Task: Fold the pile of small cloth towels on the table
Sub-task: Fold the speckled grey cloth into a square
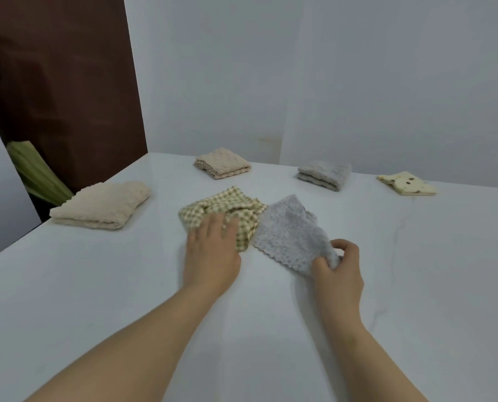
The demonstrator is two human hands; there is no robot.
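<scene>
Your right hand (339,265) pinches a corner of the grey towel (291,232), spread unfolded mid-tabletop (126,285); your left hand (213,248) lies flat, fingers straight, on the crumpled yellow checked towel (221,208) touching it. Four folded towels sit behind: two beige (100,206) (223,163), one grey (324,175), one patterned cream (407,184). By my reckoning, two remain.

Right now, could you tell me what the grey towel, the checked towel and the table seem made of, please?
Grey towel: soft fleecy microfibre, probably; nubbly pile, scalloped edge.
Checked towel: waffle cloth, likely cotton; puckered yellow-green squares.
Table: glossy white stone or a look-alike; faint grey veins, reflections.
</scene>
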